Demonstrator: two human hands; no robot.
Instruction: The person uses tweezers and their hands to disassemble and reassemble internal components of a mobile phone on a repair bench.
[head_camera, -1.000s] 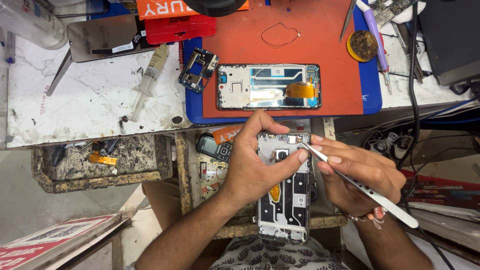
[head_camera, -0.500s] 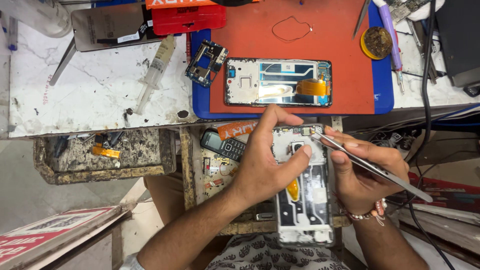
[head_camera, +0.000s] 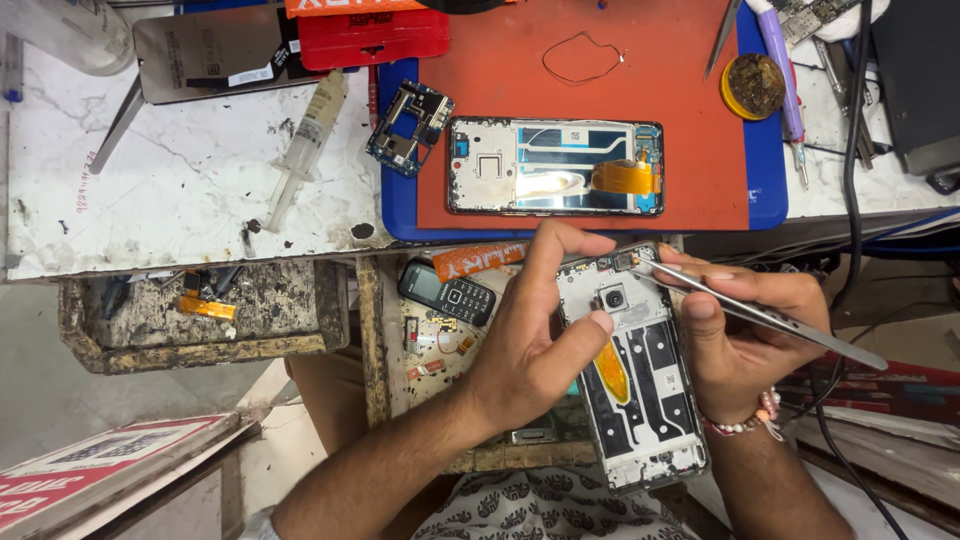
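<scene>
Head view, looking down on a repair bench. Left hand (head_camera: 530, 360) grips an opened phone chassis (head_camera: 630, 370) from its left edge, index finger arched over the top corner and thumb pressed just below the round camera module (head_camera: 612, 298); its fingers are closed on the chassis. Right hand (head_camera: 740, 330) supports the right edge and pinches a pair of metal tweezers (head_camera: 760, 315), fingers closed on them, with the tips resting at the upper right corner of the chassis, beside the camera module.

The chassis is held in the air just in front of the worktop (head_camera: 180, 190), below the orange mat (head_camera: 600, 110) on which a second opened phone (head_camera: 555, 167) lies crosswise. Its long axis runs roughly away from the person, tilted slightly so that the camera end points up and a little left in the picture, while the bottom end lies nearest the body. An orange flex strip (head_camera: 610, 372) runs along its middle.

Risks, as a judgement: the tweezer tips are sharp and sit among small components, so a slip could scratch the board, tear a flex or flick a small part away. The chassis has no support beneath it; a loosened grip would let it drop towards the lap or the cluttered drawer (head_camera: 440, 320) beside it.
</scene>
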